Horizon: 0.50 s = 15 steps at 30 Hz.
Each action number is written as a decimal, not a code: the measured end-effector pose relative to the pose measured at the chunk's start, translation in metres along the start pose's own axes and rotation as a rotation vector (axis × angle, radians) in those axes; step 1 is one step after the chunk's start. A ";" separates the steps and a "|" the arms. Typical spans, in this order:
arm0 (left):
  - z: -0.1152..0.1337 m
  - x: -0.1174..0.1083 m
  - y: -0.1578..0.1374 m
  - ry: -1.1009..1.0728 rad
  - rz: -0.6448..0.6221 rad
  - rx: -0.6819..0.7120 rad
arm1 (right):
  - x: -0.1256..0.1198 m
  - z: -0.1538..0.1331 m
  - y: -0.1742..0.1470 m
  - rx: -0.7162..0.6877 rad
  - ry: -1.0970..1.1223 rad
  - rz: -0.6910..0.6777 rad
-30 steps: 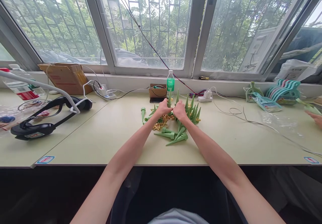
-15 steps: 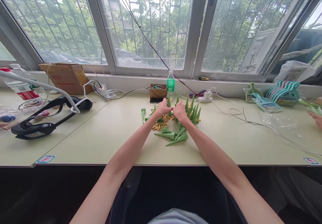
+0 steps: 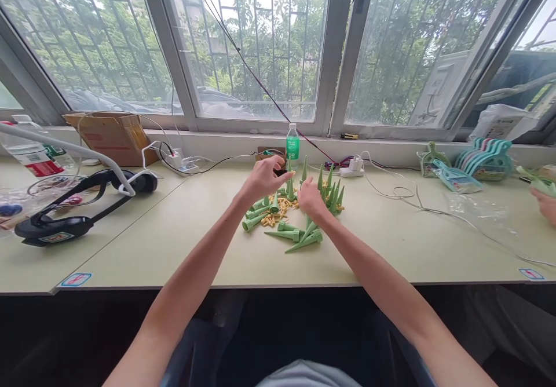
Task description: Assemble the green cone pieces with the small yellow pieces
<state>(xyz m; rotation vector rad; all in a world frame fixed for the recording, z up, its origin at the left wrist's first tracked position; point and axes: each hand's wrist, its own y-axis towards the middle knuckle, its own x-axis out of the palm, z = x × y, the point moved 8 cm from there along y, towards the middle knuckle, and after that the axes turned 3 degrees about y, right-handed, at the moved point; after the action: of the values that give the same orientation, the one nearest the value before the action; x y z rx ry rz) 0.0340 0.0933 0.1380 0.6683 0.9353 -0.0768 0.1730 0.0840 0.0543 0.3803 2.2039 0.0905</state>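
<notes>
My left hand (image 3: 264,178) is raised over the left side of the pile, its thumb and fingers apart with nothing between them. Close by on the right, my right hand (image 3: 310,196) has its fingers curled together; what they hold, if anything, is hidden. Under the left hand lie several green plastic plant-watering spikes (image 3: 255,220) with wide hollow ends. Small tan plastic pieces (image 3: 282,206) are heaped between the hands. Behind and beside the right hand, several green spikes (image 3: 333,193) stand with points up. Nearer me, more capped spikes (image 3: 310,240) lie flat.
A green-labelled bottle (image 3: 292,143) stands behind the pile, beside a small brown box (image 3: 264,154). A black headset (image 3: 61,225) lies at left. Power strips (image 3: 353,170) and a white cable run along the back right, near teal hangers (image 3: 486,158). Another person's hand (image 3: 545,204) shows at far right.
My left hand has moved up and left, away from my right hand, and its fingers have opened. My right hand stays in nearly the same place. The view has shifted slightly.
</notes>
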 end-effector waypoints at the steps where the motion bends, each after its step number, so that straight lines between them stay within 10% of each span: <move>1: -0.004 -0.015 0.000 -0.020 0.061 0.010 | 0.000 -0.002 -0.005 -0.009 -0.027 -0.016; 6: -0.084 -0.045 0.008 0.021 0.237 -0.179 | -0.006 -0.012 -0.035 -0.145 -0.179 -0.008; 10: -0.147 0.007 0.018 -0.044 -0.055 -0.293 | 0.005 -0.017 -0.062 -0.332 -0.255 -0.052; 15: -0.152 0.062 0.022 -0.156 -0.243 -0.229 | 0.009 -0.025 -0.083 -0.668 -0.227 -0.016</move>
<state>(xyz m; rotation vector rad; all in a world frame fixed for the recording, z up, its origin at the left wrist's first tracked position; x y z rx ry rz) -0.0308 0.2097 0.0391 0.3301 0.8556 -0.2304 0.1286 0.0093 0.0460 -0.0052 1.8214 0.7154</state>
